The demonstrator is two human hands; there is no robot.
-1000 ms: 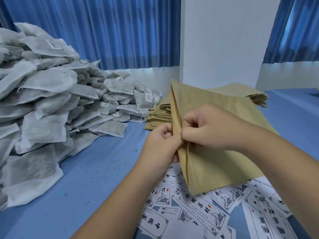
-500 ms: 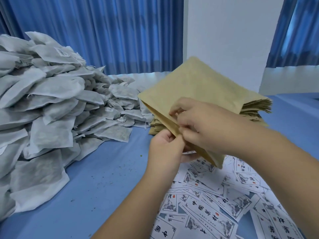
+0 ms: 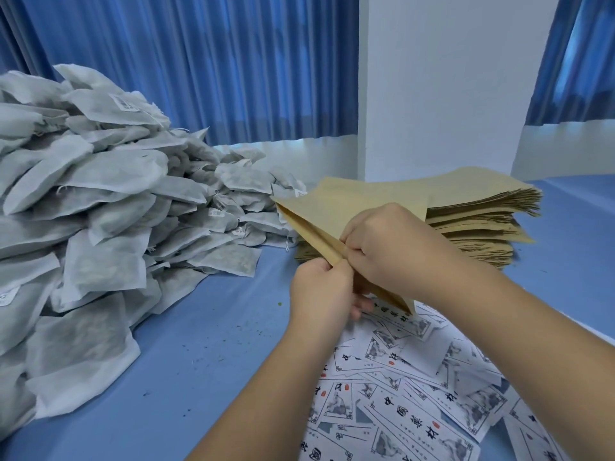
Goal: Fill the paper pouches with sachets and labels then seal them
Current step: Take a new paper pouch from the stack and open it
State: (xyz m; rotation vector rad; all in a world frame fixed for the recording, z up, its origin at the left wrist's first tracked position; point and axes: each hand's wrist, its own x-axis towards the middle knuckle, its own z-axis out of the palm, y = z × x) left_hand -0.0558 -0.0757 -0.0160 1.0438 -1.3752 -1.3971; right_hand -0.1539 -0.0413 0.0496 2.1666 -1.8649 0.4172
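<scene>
Now the left hand (image 3: 321, 291) and right hand (image 3: 392, 247) are pinching the pouch (image 3: 349, 201) at its edge, holding it flatter and lower than before.

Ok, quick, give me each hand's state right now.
Left hand: pinches the paper pouch at its edge.
Right hand: pinches the same edge from above.

Both bare forearms reach up toward the pouch (image 3: 352, 201). The left grip (image 3: 321, 291) pinches its near edge from underneath; the right grip (image 3: 394, 247), curled, pinches the same edge from above, touching the left.
</scene>
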